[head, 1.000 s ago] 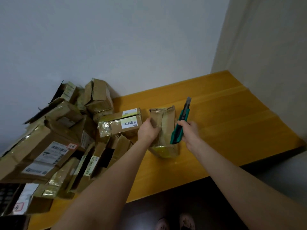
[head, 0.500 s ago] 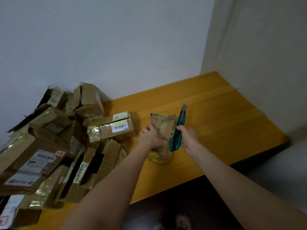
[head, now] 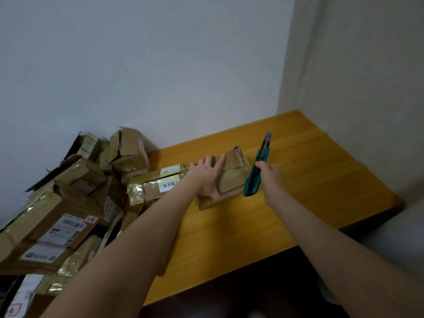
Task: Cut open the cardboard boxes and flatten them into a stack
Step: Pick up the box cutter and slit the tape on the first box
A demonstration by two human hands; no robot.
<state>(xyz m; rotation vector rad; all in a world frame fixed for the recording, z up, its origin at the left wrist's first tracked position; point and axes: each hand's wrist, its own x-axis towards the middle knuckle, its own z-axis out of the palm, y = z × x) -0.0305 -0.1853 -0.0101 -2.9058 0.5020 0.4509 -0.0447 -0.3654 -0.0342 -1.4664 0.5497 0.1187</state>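
Note:
A small taped brown cardboard box (head: 231, 177) lies on the yellow wooden table (head: 321, 180), near its middle. My left hand (head: 205, 175) rests flat on the box's left side, fingers spread and straight. My right hand (head: 269, 174) grips a green utility knife (head: 257, 173) just right of the box. The knife's grey blade end points up and away, clear of the cardboard.
A heap of several taped cardboard boxes (head: 68, 203) with shipping labels fills the table's left side against the white wall. One long labelled box (head: 156, 184) lies right behind my left wrist. The table's right half is bare wood, ending at a corner wall (head: 344, 88).
The small box has been tipped from standing on end to lying on its side. My left hand went from gripping it to pressing flat on it; the knife moved slightly right.

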